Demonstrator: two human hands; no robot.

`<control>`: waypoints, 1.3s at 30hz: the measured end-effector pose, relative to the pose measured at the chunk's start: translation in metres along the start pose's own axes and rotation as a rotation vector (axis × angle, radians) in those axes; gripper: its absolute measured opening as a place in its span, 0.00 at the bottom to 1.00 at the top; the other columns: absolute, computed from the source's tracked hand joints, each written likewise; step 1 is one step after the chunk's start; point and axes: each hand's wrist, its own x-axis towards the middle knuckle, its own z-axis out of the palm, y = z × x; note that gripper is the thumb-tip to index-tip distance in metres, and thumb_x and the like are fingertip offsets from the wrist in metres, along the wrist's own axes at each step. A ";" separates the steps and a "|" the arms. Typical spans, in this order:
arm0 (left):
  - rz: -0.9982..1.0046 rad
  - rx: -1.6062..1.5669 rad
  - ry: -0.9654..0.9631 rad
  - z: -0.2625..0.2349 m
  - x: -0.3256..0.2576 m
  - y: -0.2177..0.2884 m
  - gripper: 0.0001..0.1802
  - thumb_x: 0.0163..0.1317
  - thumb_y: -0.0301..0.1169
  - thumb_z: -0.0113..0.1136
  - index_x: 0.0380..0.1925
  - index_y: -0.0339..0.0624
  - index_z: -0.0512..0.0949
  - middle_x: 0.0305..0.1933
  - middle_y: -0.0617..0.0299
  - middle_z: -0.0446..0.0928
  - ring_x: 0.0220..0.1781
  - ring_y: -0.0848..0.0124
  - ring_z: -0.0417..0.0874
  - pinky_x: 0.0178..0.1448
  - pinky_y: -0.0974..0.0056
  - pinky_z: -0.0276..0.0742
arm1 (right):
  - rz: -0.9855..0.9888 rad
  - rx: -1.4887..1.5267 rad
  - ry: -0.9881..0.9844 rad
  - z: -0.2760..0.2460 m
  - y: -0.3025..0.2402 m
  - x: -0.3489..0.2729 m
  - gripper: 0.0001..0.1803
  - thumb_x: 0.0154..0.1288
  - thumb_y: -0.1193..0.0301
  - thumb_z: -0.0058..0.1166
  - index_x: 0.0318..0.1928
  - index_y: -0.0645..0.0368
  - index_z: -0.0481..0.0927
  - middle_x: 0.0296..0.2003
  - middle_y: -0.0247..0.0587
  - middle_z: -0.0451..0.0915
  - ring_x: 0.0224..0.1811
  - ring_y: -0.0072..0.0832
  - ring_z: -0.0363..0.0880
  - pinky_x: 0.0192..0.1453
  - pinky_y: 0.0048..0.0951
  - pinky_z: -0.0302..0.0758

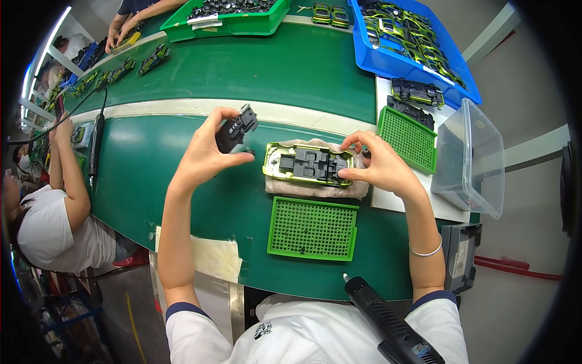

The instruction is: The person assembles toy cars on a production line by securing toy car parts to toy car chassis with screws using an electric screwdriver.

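A black plastic toy car chassis (235,130) is raised above the table in my left hand (203,148), tilted, with the thumb and fingers closed on its near end. To its right, a yellow-green toy car body (276,162) lies upside down on a folded beige cloth (315,190). Its black seat insert (312,162) sits inside the shell, facing up. My right hand (388,165) grips the right end of this body, thumb on the near side and fingers on the far side. A small dark piece (249,151) is near my left thumb.
Green perforated trays lie in front (273,233) and at right (433,159). A black electric screwdriver (388,321) points in from below. Right: clear box (467,164), blue bin (364,54) of car bodies, black chassis pieces (418,91). Another screwdriver (97,142) hangs left, beside a seated person (60,224).
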 end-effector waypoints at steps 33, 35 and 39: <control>0.651 0.515 0.085 0.040 -0.005 0.018 0.12 0.41 0.33 0.66 0.29 0.45 0.79 0.35 0.67 0.75 0.44 0.68 0.72 0.55 0.61 0.61 | -0.076 -0.283 -0.181 -0.018 -0.014 0.011 0.27 0.40 0.58 0.67 0.42 0.53 0.74 0.37 0.40 0.69 0.43 0.30 0.68 0.44 0.28 0.67; 0.662 0.462 0.123 0.040 -0.006 0.017 0.13 0.41 0.33 0.66 0.30 0.45 0.79 0.32 0.67 0.76 0.41 0.68 0.73 0.54 0.62 0.61 | -0.097 -0.251 -0.156 -0.018 -0.014 0.008 0.28 0.40 0.57 0.67 0.43 0.53 0.74 0.37 0.40 0.69 0.44 0.30 0.68 0.44 0.28 0.68; 0.682 0.444 0.183 0.035 -0.011 0.021 0.13 0.41 0.35 0.67 0.29 0.46 0.79 0.30 0.68 0.77 0.38 0.69 0.74 0.53 0.61 0.62 | -0.098 -0.072 -0.124 -0.022 -0.018 0.003 0.31 0.40 0.51 0.65 0.40 0.60 0.75 0.37 0.48 0.74 0.44 0.37 0.70 0.48 0.33 0.69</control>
